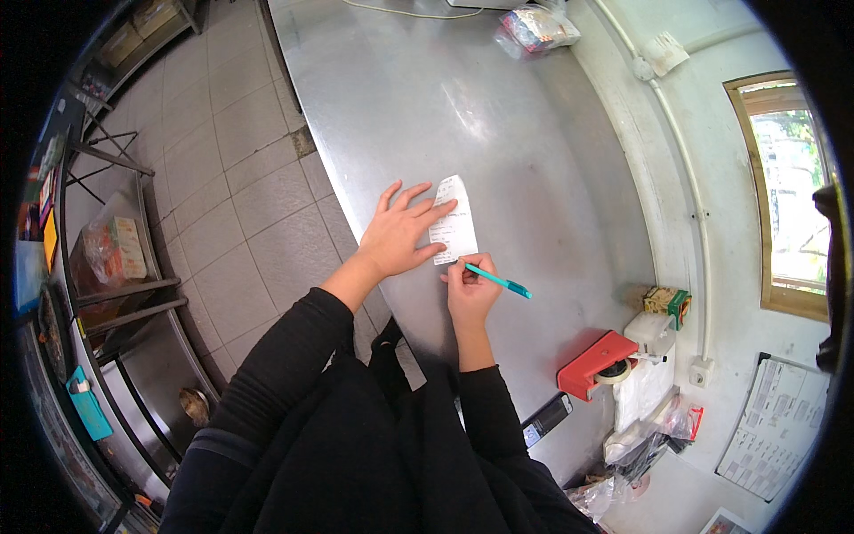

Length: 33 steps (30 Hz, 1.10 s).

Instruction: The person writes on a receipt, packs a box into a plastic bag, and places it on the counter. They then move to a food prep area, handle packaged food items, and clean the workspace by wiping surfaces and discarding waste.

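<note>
A narrow white slip of paper (467,223) with handwritten lines lies on the stainless steel table (527,167). My left hand (405,230) rests flat at its left side, fingers spread, with fingertips and thumb on the paper. At the paper's lower end, my right hand (471,290) grips a turquoise pen (510,286). The pen slants up to the right out of my fingers, and its writing tip is hidden or too small to make out.
On the table's right side are a red tape dispenser (596,364), a smartphone (547,419), a green box (669,304) and plastic bags (674,417). A wrapped packet (537,30) lies at the far end. Tiled floor (233,167) and a shelf unit (127,294) are to the left.
</note>
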Each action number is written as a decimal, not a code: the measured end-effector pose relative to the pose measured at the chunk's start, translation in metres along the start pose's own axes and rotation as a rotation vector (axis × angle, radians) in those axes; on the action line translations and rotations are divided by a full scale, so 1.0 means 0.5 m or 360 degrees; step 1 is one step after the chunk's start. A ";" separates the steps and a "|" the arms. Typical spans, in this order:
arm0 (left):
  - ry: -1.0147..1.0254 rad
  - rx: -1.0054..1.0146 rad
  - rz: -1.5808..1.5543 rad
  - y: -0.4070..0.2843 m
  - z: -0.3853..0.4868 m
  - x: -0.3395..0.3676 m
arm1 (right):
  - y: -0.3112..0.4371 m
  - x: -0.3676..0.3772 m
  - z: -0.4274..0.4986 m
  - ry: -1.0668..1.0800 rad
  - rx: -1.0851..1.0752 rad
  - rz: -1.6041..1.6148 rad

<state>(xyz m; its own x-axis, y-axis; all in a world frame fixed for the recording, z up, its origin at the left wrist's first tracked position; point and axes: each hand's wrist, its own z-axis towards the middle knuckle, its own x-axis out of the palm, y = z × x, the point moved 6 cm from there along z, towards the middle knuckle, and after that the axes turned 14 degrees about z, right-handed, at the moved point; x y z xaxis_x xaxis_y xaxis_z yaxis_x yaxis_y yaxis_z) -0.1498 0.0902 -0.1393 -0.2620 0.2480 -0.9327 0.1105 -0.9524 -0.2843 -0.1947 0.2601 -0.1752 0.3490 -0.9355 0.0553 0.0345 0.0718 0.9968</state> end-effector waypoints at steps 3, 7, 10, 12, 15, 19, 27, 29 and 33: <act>-0.0011 0.0005 0.0042 -0.002 0.002 -0.003 | 0.005 0.002 0.000 -0.0008 0.0004 0.0061; 0.0009 0.0021 -0.0027 -0.005 0.000 -0.010 | 0.003 -0.020 0.000 -0.0129 0.0113 0.0365; 0.0027 0.0029 -0.0021 -0.007 0.002 -0.016 | -0.005 -0.053 0.010 -0.0209 0.0277 0.0726; 0.0073 0.0029 -0.0015 -0.009 0.004 -0.016 | -0.008 -0.071 0.022 -0.0183 0.0404 0.0959; 0.0125 0.0020 -0.0007 -0.011 0.005 -0.016 | 0.002 -0.079 0.040 -0.0111 0.0425 0.1486; 0.0121 0.0028 -0.0016 -0.012 0.005 -0.020 | 0.006 -0.065 0.041 -0.0156 0.0442 0.0920; 0.0077 -0.0026 -0.0072 -0.010 0.008 -0.020 | 0.067 -0.013 0.035 0.0040 -0.0422 -0.0635; 0.0052 -0.0007 -0.0061 -0.010 0.008 -0.019 | 0.056 -0.018 0.038 0.0063 -0.0290 -0.0602; 0.0091 -0.0019 -0.0033 -0.005 0.007 -0.011 | 0.051 -0.027 0.045 0.0104 -0.0146 -0.0548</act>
<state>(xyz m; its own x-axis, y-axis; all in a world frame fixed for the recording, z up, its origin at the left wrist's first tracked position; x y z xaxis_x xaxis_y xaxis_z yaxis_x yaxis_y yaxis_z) -0.1520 0.0904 -0.1326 -0.2091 0.2779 -0.9376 0.1172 -0.9447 -0.3062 -0.2195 0.2667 -0.1494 0.3616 -0.8862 -0.2895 0.2434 -0.2101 0.9469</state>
